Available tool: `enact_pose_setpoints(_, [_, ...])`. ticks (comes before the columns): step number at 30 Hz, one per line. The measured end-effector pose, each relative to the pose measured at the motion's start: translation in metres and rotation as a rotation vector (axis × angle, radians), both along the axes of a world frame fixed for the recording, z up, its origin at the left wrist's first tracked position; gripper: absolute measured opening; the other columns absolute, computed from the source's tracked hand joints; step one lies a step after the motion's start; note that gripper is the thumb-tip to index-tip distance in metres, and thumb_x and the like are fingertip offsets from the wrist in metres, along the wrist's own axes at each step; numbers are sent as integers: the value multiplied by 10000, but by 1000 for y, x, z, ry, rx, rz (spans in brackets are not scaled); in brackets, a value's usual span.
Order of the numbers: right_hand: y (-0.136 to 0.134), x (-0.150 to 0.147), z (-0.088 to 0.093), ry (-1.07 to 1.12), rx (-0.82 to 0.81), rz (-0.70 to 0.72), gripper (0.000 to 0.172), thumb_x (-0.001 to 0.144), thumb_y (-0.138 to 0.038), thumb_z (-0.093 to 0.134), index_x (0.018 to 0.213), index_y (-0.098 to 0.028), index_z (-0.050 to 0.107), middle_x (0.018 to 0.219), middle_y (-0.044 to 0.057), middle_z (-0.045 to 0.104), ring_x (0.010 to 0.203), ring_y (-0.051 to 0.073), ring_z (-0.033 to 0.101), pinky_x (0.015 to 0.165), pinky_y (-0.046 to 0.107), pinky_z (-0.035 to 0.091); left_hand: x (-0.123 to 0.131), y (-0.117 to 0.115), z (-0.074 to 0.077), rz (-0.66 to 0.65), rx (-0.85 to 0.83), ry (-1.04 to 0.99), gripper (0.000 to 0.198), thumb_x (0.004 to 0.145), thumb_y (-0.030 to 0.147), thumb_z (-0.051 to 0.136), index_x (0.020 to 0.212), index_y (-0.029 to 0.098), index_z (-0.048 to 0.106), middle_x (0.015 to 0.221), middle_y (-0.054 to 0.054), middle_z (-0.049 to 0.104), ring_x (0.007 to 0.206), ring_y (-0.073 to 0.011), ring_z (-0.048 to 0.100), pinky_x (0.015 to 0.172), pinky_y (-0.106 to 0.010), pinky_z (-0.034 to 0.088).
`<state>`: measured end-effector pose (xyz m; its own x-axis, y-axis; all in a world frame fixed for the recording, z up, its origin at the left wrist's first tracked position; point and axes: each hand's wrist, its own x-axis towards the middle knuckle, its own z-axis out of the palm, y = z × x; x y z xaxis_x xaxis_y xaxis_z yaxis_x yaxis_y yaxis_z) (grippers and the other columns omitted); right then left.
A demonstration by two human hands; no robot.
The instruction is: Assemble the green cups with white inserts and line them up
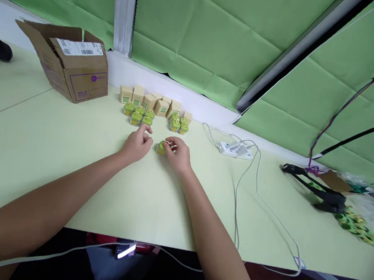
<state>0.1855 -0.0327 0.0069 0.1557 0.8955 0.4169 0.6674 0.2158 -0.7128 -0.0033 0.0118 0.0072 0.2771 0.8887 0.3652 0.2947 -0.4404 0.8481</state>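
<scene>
My right hand (178,151) rests on the pale green table (76,148), its fingers curled around a small green-capped bottle (161,147) lying just left of it. My left hand (138,142) sits a little to the left, fingers loosely curled in a pinch, with nothing I can make out between them. Behind both hands stands a cluster of small green-capped bottles (139,114) and a second small group (179,124). A row of little tan boxes (151,99) lines the wall behind them.
An open cardboard shipping box (72,68) lies on its side at the back left. A white power strip (234,149) with white cables (246,192) sits to the right. At the far right lie a black tool (319,191) and green patterned items (357,224).
</scene>
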Motion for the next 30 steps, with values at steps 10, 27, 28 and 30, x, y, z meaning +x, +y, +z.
enact_pose_setpoints(10, [-19, -28, -7, 182, 87, 167, 150, 924, -382, 646, 942, -289, 761, 1038, 37, 735, 983, 205, 666, 897, 349, 556, 4, -6, -9, -302, 24, 242, 436, 806, 311, 642, 1233, 236, 593, 1215, -67, 706, 1070, -257, 672, 865, -350, 512])
enact_pose_setpoints(27, [-6, -18, -9, 1047, -99, -40, 225, 788, -367, 784, 844, -196, 649, 892, -3, 704, 790, 142, 684, 709, 276, 621, 0, 9, -8, 56, 438, 231, 341, 906, 354, 659, 1192, 196, 561, 1295, -127, 622, 1257, -300, 544, 1086, -464, 424])
enact_pose_setpoints(28, [-6, -18, -8, 1089, -113, -37, 203, 795, -344, 778, 849, -195, 651, 887, -2, 708, 782, 140, 688, 715, 273, 623, -1, 6, -6, 62, 472, 222, 301, 928, 354, 628, 1176, 197, 563, 1241, -120, 637, 1209, -292, 558, 1063, -462, 429])
enact_pose_setpoints(30, [-7, -18, -6, 1153, -133, -40, 167, 814, -317, 761, 850, -195, 653, 859, -1, 711, 765, 137, 692, 719, 264, 626, -2, 1, 0, 72, 496, 175, 224, 956, 359, 577, 1111, 198, 563, 1104, -97, 651, 1083, -261, 582, 995, -432, 452])
